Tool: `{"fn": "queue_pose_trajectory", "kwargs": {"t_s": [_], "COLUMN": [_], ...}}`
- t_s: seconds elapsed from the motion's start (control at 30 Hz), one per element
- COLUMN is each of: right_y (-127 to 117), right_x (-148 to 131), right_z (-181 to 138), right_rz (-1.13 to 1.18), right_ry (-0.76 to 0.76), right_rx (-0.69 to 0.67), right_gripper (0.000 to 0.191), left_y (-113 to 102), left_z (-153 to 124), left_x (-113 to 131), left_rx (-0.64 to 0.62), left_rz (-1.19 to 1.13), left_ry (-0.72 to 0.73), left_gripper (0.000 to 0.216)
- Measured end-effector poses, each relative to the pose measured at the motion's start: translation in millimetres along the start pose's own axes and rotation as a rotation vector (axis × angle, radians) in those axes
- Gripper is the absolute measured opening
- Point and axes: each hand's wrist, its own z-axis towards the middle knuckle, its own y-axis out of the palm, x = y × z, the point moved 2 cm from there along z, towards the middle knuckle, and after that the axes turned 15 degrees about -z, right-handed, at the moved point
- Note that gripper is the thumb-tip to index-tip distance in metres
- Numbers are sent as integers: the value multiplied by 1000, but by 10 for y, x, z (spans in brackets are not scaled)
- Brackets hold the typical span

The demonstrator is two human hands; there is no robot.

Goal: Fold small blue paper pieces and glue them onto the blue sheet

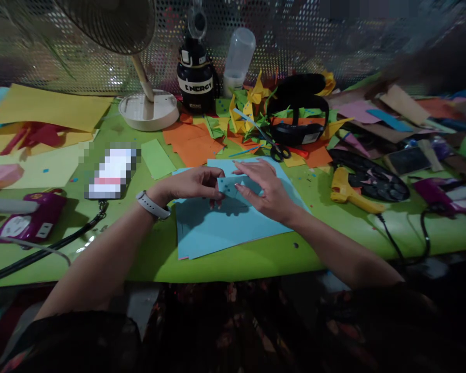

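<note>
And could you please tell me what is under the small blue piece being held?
Larger blue sheets lie beneath the small blue piece; the part directly covered cannot be seen.

Position of the arms and hands relative to the blue piece (230,185). The left forearm (101,259), bare below a dark sleeve (89,334), slants up from the lower left of the piece; its wrist bears a pale watch (152,206). The left hand (202,184) lies just left of the piece, fingers curled, thumb and fingertips pinching its left edge. The right forearm (341,254) slants up from the piece's lower right. The right hand (266,184) lies at the piece's right, back uppermost, fingers extended leftward along its upper side, thumb below them; whether these digits grip it is unclear.
</note>
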Motion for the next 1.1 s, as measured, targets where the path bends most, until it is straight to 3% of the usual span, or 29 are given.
{"fn": "queue_pose_trajectory", "kwargs": {"t_s": [0.17,0.37,0.5,0.63,0.77,0.9,1.1], "right_y": [-8,-55,-53,-48,-53,-65,-61], "right_x": [50,28,35,45,62,78,76], "right_z": [8,0,-3,0,5,11,15], "right_rz": [82,93,110,148,220,258,272], "right_ry": [16,90,102,128,253,341,336], "right_rx": [-63,-28,-7,10,0,18,33], "right_gripper": [43,43,43,43,43,41,41], "left_y": [8,26,34,14,-19,-19,60], "left_z": [7,9,26,60,97,120,143], "left_x": [-48,-43,-57,-104,-166,-192,-191], "left_rx": [26,111,143,154,220,327,399], "left_rz": [53,101,110,-6,-188,-278,-304], "left_ry": [-36,-42,-30,37,101,156,149], "left_gripper": [30,53,53,62,76,76,76]}}
